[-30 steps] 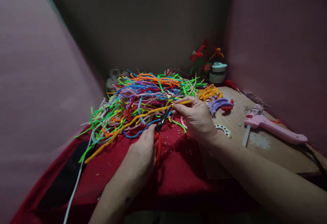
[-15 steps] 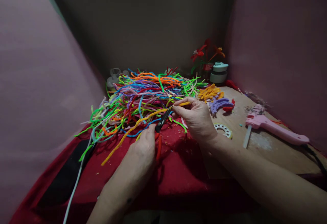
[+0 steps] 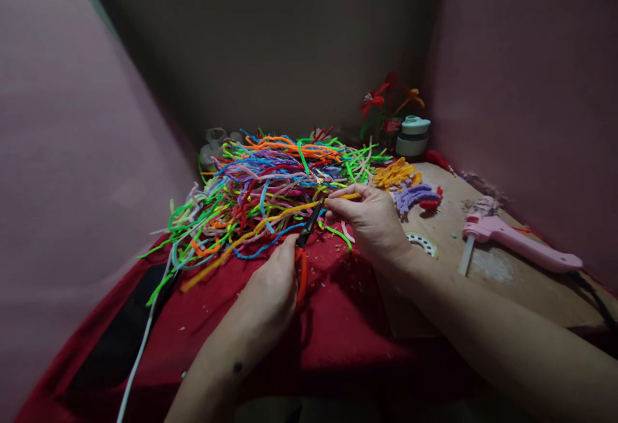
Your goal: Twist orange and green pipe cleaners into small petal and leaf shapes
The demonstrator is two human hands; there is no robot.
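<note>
Orange pipe cleaner (image 3: pixel 261 228) runs as one long strand from low on the left, over the red cloth (image 3: pixel 338 320), up and rightward to the fingers of the right hand. Farther left, a white cord (image 3: pixel 140 352) trails down across a dark patch of the cloth toward the near edge. Behind the strand lies a big tangled heap of pipe cleaners (image 3: pixel 275 172) in green, blue, purple, orange and pink, spread over the back of the cloth. The left hand (image 3: pixel 270 291) is curled tight around the orange handles of a pair of cutters (image 3: pixel 305 243), whose dark nose points up and right and meets the orange strand just beside the right fingertips. The right hand (image 3: pixel 374 223) pinches the strand's upper end between thumb and fingers, a short stub sticking out above them. Right of that hand sit small piles of cut yellow pieces (image 3: pixel 394 173) and cut purple pieces (image 3: pixel 412 196) on the bare wooden surface (image 3: pixel 512 288), with a small white ring (image 3: pixel 422 243) near the wrist. Behind them stand pipe-cleaner flowers (image 3: pixel 386 101) and a pale round container (image 3: pixel 412 135). At the far right a pink glue gun (image 3: pixel 516 243) lies on its side.
</note>
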